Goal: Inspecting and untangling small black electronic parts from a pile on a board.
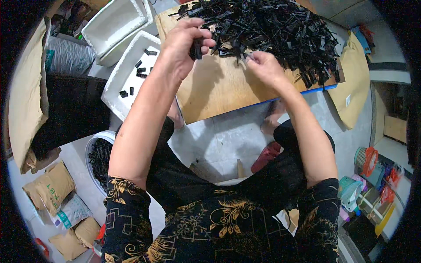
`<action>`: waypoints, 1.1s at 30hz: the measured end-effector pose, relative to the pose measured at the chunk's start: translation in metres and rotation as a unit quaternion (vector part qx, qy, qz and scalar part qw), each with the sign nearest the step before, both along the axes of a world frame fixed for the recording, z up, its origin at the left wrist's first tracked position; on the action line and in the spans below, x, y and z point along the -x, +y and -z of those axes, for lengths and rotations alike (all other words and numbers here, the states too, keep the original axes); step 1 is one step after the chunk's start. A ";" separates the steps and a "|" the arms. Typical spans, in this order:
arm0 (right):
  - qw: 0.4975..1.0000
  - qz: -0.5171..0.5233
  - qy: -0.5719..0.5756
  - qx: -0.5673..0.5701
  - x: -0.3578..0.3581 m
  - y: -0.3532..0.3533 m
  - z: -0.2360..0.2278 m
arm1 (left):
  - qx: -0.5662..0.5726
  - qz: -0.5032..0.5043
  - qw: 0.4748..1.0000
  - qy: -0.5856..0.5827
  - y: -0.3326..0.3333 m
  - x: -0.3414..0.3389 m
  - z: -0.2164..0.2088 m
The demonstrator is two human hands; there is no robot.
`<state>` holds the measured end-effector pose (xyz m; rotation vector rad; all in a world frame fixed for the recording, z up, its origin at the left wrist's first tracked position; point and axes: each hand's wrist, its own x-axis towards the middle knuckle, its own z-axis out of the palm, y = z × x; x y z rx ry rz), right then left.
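My left hand (182,46) is curled around a few small black plastic pieces (196,49), above the left part of a wooden board (212,94). My right hand (265,66) is closed in a pinch at the near edge of a large heap of black plastic parts (267,30). A thin piece shows at its fingertips, too small to make out. The heap covers the far part of the board. Left of the board, a white foam box (113,91) has several short black pieces (141,72) lying apart inside it, partly hidden by my left forearm.
White foam boxes (112,33) are stacked at the far left. A white bucket (90,144) of black parts stands beside my left leg. Brown paper parcels (52,186) lie at the lower left. A yellowish sack (351,83) rests right of the board, with baskets (351,193) farther right.
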<state>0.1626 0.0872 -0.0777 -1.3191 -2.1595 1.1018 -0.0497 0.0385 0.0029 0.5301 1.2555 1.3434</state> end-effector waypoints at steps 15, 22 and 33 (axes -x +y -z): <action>0.859 0.003 0.263 0.439 -0.007 -0.012 -0.072 | -0.248 0.172 0.755 0.582 -0.013 -0.037 0.006; 0.837 -0.003 0.288 0.464 -0.011 -0.013 -0.070 | -0.220 0.197 0.782 0.549 -0.012 -0.040 0.002; 0.864 0.020 0.301 0.404 0.000 -0.013 -0.078 | -0.250 0.169 0.765 0.568 -0.009 -0.043 0.005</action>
